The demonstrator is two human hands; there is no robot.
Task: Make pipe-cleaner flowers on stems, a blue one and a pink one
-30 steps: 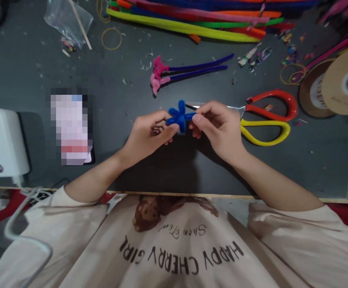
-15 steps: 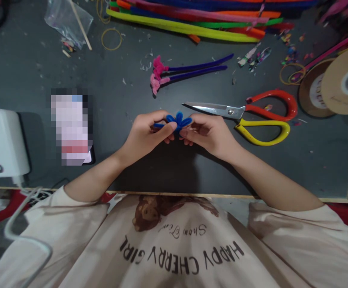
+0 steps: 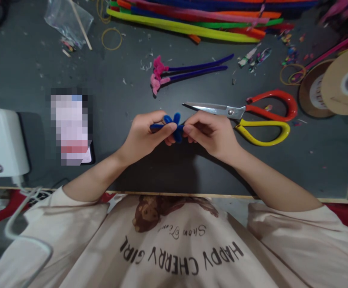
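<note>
Between my hands is a blue pipe cleaner flower (image 3: 177, 118) with looped petals, held just above the table. My left hand (image 3: 150, 132) pinches it near the centre with the thumb on top, and a straight blue end pokes out to the left across the fingers. My right hand (image 3: 211, 132) is closed on a petal at the flower's right side, thumb against fingertips. Part of the flower is hidden behind the fingers. Beyond the hands lie two pipe cleaner flowers, one dark pink (image 3: 159, 66) and one light pink (image 3: 157, 83), on dark blue stems.
Scissors (image 3: 231, 112) with red and yellow handles lie just past my right hand. A bundle of coloured pipe cleaners (image 3: 186, 28) is at the back. Ribbon spools (image 3: 331, 88) stand at right. To the left are a blurred phone (image 3: 72, 128) and a white power bank (image 3: 4, 144).
The blue flower has turned a little in my fingers, and one petal now points down toward me. My right hand has shifted its pinch to a petal at the right.
</note>
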